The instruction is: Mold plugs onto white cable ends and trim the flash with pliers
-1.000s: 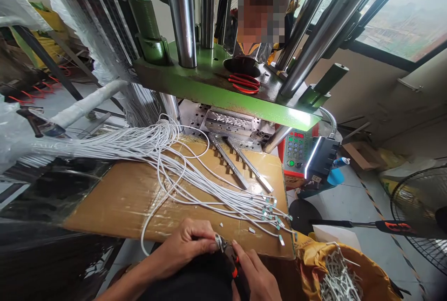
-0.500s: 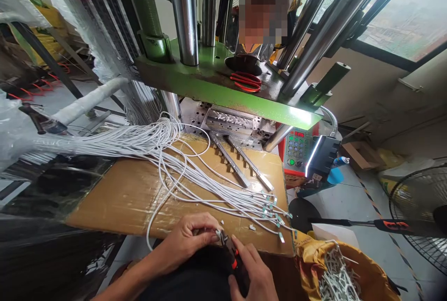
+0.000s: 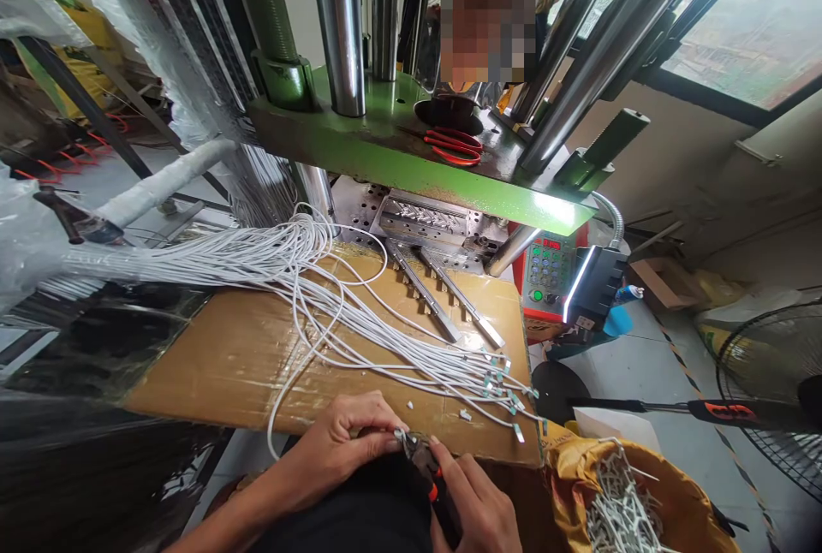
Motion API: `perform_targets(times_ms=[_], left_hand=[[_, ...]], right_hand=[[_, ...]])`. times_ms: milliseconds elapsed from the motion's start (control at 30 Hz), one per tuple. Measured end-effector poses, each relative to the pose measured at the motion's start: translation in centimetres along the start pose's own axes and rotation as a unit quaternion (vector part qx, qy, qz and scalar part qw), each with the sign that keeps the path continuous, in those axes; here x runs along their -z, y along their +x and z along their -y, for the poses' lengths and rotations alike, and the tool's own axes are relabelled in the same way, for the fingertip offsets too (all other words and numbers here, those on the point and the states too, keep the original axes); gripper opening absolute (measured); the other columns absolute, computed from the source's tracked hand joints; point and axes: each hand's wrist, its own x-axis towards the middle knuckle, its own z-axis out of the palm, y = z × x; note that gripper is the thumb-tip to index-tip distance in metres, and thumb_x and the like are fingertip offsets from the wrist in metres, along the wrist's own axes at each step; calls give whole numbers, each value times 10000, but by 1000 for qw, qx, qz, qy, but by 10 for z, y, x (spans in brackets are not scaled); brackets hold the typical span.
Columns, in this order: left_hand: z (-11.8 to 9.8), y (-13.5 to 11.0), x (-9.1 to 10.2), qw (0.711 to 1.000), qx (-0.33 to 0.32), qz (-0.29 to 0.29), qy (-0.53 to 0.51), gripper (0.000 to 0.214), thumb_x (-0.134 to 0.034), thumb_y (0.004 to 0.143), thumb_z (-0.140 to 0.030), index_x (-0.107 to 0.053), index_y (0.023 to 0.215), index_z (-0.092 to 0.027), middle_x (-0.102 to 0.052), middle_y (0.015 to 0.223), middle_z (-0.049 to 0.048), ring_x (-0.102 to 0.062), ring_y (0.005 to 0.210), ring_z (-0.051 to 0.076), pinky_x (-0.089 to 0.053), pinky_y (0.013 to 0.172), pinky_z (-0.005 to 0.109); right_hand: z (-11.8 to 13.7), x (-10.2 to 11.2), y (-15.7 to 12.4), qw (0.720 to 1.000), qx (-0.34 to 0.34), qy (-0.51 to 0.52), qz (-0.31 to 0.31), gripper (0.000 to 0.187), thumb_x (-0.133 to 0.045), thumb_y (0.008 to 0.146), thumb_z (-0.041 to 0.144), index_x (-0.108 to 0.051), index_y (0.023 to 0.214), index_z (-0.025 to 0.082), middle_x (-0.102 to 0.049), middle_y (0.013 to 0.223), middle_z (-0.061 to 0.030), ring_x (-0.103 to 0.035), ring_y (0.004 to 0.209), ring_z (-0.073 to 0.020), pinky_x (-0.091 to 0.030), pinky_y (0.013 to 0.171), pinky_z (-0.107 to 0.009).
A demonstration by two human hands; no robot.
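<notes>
Close to the board's near edge, my left hand [image 3: 356, 435] pinches a small white piece, apparently a cable end; its exact shape is hidden by the fingers. My right hand [image 3: 479, 497] is wrapped round cutting pliers [image 3: 422, 463] with black and red handles. The pliers' jaws are at the white piece, right by my left fingertips. Beyond both hands, a bundle of white cables [image 3: 378, 335] lies across the brown board [image 3: 222, 365]. Their connector ends [image 3: 504, 390] have teal and silvery parts and gather at the right.
Two metal bars [image 3: 427, 292] lie before the mould [image 3: 427, 223] under a green press plate [image 3: 411, 168]. Red-handled scissors [image 3: 453, 145] rest on that plate. At right are a control panel [image 3: 545, 275], a fan [image 3: 780, 390] and a sack of white scraps [image 3: 568, 467]. A person stands behind the press.
The pliers and my right hand have shifted slightly right and down. My left hand stays nearly in place, still pinching the small white piece.
</notes>
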Motion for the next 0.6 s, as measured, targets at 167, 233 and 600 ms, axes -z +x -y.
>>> perform_targets(times_ms=[167,233,600], left_hand=[[5,0,-1,1000,11,-3,-13,246,-651,863,-397,-770,846,-183,-669,771,44,-593,734,157,-438,696,244],[6,0,-2,1000,11,-1,-20,237,-655,861,-389,-771,859,-182,-672,786,45,-601,745,159,-445,706,244],[1,1,5,1000,-15,26,-9,219,-628,889,-365,-779,908,-207,-690,813,60,-589,789,168,-457,737,254]], right_hand=[[-2,-6,-1,998,0,66,12,650,-486,721,72,-445,1352,221,-616,840,-42,-656,688,-172,-547,604,-235],[-2,-4,1,996,-7,82,16,715,-502,668,75,-444,1364,228,-609,855,-38,-647,697,-170,-548,611,-236],[0,6,4,995,-47,76,43,877,-546,594,41,-390,1429,260,-605,961,-37,-621,840,-185,-543,766,-260]])
